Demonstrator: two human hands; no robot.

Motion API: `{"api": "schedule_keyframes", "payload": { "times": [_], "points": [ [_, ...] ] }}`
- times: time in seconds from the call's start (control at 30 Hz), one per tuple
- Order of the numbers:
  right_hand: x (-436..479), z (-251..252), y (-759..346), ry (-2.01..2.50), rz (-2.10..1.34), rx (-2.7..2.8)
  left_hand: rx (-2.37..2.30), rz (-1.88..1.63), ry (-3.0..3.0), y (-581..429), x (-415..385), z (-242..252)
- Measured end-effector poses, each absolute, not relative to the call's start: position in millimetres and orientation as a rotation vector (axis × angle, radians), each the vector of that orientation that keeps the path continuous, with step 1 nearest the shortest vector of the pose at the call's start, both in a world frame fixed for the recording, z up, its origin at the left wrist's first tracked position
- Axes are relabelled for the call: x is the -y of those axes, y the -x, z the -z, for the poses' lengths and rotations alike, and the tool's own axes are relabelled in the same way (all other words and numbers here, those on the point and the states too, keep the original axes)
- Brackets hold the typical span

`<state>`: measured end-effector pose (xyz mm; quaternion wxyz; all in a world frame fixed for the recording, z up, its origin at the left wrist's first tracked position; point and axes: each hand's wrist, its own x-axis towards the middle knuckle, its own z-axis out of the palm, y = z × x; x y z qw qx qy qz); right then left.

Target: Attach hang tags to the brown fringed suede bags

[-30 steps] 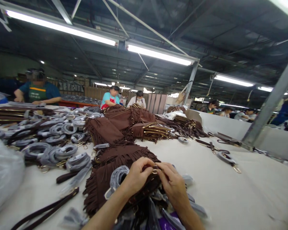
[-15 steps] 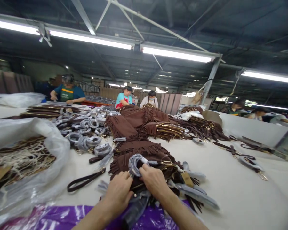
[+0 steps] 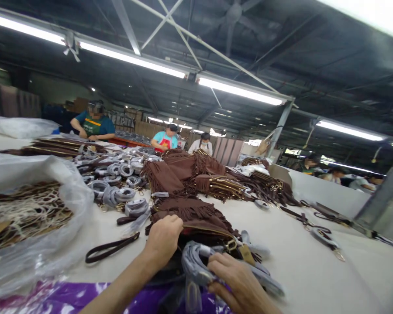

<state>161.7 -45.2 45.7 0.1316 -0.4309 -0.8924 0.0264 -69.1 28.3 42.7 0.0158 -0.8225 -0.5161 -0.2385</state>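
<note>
Fringed brown bag (image 3: 191, 211), wrapped strap coil (image 3: 194, 261)

Bag laid on white table (image 3: 301, 261), its open edge gripped by left hand (image 3: 163, 240), fingers curled. Coil held alongside by right hand (image 3: 237, 279), fingers half-open around it. Coil handling judged in hand; steadied bag edge called for next.

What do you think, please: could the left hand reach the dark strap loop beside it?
Probably yes: only tabletop shows between left hand and strap loop, though that hand holds the fringed bag.
</note>
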Motion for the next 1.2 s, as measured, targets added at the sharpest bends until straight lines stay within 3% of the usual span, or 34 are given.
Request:
{"api": "schedule_keyframes", "payload": {
  "times": [0.2,0.47,0.57,0.7,0.97,1.2],
  "points": [
    [-12.9,-19.4,-131.2,1.605,0.247,2.285,1.449,0.785,2.627,53.8,-3.9,-36.1],
    [-41.6,12.9,-110.1,1.463,0.228,2.337,1.565,1.021,2.839,73.3,-4.2,-3.3],
    [-10.9,16.5,-139.2,1.314,0.146,2.381,1.786,1.117,2.827,106.3,3.7,1.7],
    [29.8,29.7,-162.2,1.129,-0.025,2.185,1.892,0.874,2.896,138.4,19.3,9.2],
    [63.2,53.1,-74.0,1.118,-0.934,1.947,1.850,0.816,3.044,135.2,35.1,14.4],
    [60.8,63.1,-21.9,1.281,-0.680,1.750,1.973,0.727,2.969,126.8,29.7,26.1]
  ]
}}
